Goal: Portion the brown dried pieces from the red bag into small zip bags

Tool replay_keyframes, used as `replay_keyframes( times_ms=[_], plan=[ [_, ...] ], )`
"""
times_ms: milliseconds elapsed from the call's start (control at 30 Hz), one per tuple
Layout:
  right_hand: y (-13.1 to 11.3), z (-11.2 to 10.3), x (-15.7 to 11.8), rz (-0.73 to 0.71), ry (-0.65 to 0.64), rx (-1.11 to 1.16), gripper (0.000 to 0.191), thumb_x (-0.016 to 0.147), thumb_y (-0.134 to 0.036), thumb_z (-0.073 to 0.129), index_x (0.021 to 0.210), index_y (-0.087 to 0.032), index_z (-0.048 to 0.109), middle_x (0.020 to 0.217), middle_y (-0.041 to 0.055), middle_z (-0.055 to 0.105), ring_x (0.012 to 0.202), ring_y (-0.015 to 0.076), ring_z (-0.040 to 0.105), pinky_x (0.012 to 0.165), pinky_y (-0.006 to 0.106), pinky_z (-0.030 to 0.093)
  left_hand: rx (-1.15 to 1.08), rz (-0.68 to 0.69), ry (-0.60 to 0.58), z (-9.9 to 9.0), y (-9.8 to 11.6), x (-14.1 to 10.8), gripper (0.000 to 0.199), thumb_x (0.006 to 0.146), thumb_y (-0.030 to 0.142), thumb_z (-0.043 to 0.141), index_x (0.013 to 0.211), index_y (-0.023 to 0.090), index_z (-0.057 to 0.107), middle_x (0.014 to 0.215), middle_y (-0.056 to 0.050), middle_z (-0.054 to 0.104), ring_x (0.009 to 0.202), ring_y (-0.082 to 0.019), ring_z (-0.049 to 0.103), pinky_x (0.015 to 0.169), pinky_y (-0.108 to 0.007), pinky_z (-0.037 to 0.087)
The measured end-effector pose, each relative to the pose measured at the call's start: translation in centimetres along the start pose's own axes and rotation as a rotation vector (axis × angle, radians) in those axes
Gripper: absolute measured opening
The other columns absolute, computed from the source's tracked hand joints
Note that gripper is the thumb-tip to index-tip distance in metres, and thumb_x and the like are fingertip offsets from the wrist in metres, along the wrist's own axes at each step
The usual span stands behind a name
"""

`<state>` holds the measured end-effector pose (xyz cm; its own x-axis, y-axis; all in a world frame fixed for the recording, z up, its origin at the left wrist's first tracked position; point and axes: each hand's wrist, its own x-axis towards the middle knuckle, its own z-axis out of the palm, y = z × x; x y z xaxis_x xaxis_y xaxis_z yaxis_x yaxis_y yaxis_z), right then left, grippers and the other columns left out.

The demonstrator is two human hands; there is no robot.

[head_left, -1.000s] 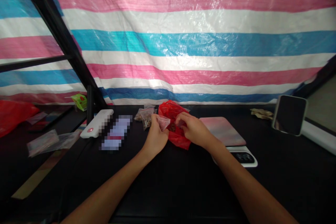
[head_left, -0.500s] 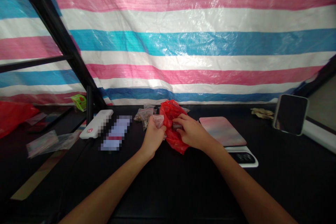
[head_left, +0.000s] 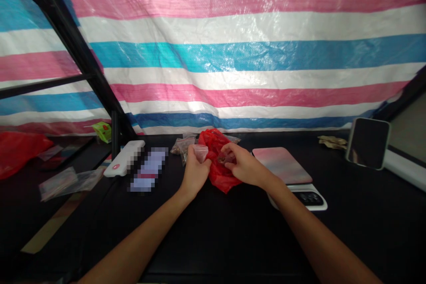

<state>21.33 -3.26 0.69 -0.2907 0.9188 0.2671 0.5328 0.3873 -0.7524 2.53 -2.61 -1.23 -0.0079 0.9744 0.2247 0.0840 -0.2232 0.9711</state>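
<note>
My left hand (head_left: pixel 195 169) is closed around a small clear zip bag (head_left: pixel 201 152), its mouth pointing up. Beside it lies a crumpled red plastic bag (head_left: pixel 223 177), spread open on the black table. My right hand (head_left: pixel 244 166) is over the red bag's right side, fingers curled in a pinch. Something small and dark is between or just under these fingertips, too small to make out. Behind my left hand are several filled small zip bags (head_left: pixel 181 145) with brownish contents.
A digital kitchen scale (head_left: pixel 282 166) stands to the right. On the left lie a white power bank (head_left: pixel 124 158) and a blurred-out phone (head_left: pixel 149 169). A phone (head_left: pixel 368 144) leans upright at far right, near a crumpled brown piece (head_left: pixel 333 142). Clear bags (head_left: pixel 68 183) and another red bag (head_left: pixel 21 153) lie far left.
My right hand has lifted slightly and its fingers have curled closer together over the red bag. My left hand keeps the zip bag almost in place. The view has shifted a little.
</note>
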Motion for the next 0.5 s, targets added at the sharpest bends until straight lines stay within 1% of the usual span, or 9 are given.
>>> replay_keyframes(
  times_ms=[67,100,167,233,300,400,500],
  plan=[
    [0.2,-0.1,0.2,-0.002,0.011,0.102,0.035,0.078,-0.004,0.059,0.107,-0.024,0.058,0.102,0.0022,0.072,0.091,0.0198,0.069,0.083,0.035,0.055,0.175,0.094,0.064,-0.1,0.1,-0.2,0.035,0.075,0.007,0.061,0.099,0.023,0.041,0.096,0.000,0.053,0.088,-0.018,0.059,0.086,-0.037,0.054],
    [0.2,-0.2,0.3,-0.014,0.019,0.154,0.034,0.079,-0.005,0.059,0.107,-0.024,0.057,0.102,0.0021,0.071,0.092,0.0196,0.069,0.084,0.035,0.055,0.266,0.137,0.109,-0.2,0.2,-0.2,0.035,0.073,0.006,0.063,0.096,0.023,0.042,0.098,-0.001,0.050,0.093,-0.019,0.057,0.092,-0.040,0.052],
    [-0.2,-0.5,0.5,-0.060,0.040,0.263,0.032,0.081,-0.008,0.060,0.109,-0.024,0.056,0.105,0.0024,0.071,0.096,0.0197,0.070,0.090,0.037,0.056,0.425,0.219,0.157,-0.2,0.4,-0.4,0.035,0.073,0.008,0.067,0.095,0.023,0.043,0.103,-0.003,0.045,0.103,-0.022,0.054,0.101,-0.045,0.048],
    [-0.8,-0.8,0.6,-0.117,0.069,0.350,0.032,0.084,-0.011,0.061,0.113,-0.024,0.057,0.109,0.0032,0.071,0.103,0.0200,0.069,0.097,0.039,0.054,0.479,0.245,0.127,-0.3,0.4,-0.5,0.033,0.078,0.014,0.069,0.098,0.022,0.045,0.107,-0.004,0.042,0.106,-0.024,0.053,0.103,-0.047,0.047],
    [-1.6,-1.0,0.7,-0.157,0.099,0.378,0.033,0.088,-0.013,0.060,0.119,-0.024,0.059,0.115,0.0047,0.070,0.109,0.0203,0.069,0.102,0.040,0.053,0.489,0.246,0.055,-0.3,0.3,-0.6,0.026,0.083,0.019,0.068,0.099,0.022,0.048,0.109,-0.005,0.041,0.107,-0.024,0.054,0.103,-0.047,0.048],
    [-2.4,-0.9,0.6,-0.219,0.131,0.256,0.039,0.090,-0.010,0.058,0.124,-0.026,0.063,0.124,0.0061,0.067,0.117,0.0214,0.065,0.108,0.042,0.050,0.508,0.299,-0.024,-0.5,0.1,-0.6,0.016,0.087,0.021,0.064,0.096,0.021,0.052,0.113,-0.007,0.040,0.109,-0.025,0.053,0.102,-0.046,0.049],
    [-2.7,-0.7,0.3,-0.320,0.117,0.061,0.046,0.092,-0.004,0.051,0.128,-0.029,0.067,0.132,0.0069,0.062,0.128,0.0221,0.059,0.114,0.043,0.045,0.544,0.396,-0.060,-0.6,-0.1,-0.7,0.015,0.087,0.018,0.062,0.099,0.021,0.055,0.113,-0.008,0.040,0.113,-0.026,0.049,0.104,-0.045,0.048]
  ],
)
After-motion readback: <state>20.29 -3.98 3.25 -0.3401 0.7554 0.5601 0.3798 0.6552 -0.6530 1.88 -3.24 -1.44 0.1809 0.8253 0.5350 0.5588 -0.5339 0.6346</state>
